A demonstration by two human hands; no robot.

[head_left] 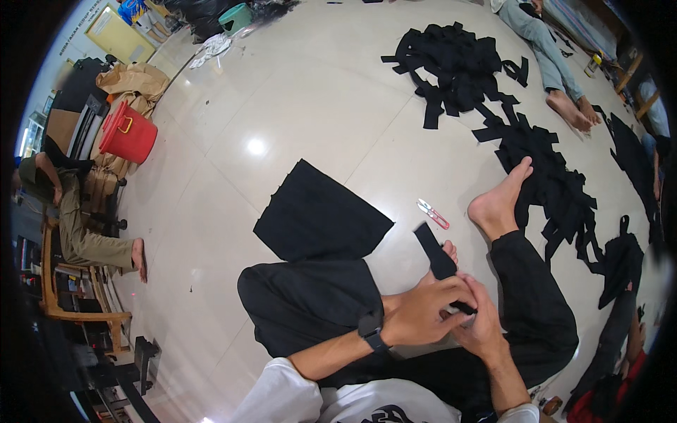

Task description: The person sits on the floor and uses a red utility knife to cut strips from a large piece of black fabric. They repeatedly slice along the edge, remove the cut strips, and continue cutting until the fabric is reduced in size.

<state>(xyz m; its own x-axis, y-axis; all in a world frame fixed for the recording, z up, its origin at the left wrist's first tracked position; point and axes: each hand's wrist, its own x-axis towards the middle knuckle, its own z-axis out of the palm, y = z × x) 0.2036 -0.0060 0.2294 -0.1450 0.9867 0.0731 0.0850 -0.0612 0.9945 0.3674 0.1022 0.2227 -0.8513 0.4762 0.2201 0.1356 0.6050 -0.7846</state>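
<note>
Both my hands meet over my lap around a black fabric strip (435, 252). One end of the strip sticks out past my fingers, away from me. My left hand (427, 314), with a dark watch on its wrist, curls over the cloth. Beneath and beside it, my right hand (482, 321) closes on the same strip, and a dark folded bit shows between the fingers. Just beyond lie thread snips (434, 214) with red handles, on the floor. A large black cloth piece (321, 215) lies flat beyond my left knee.
A heap of black fabric strips (451, 67) spreads across the far right floor, with another pile of strips (546, 166) beside my right foot. At the left stand a red bucket (130, 134) and a wooden chair (51, 282). Other people sit at the left and right edges.
</note>
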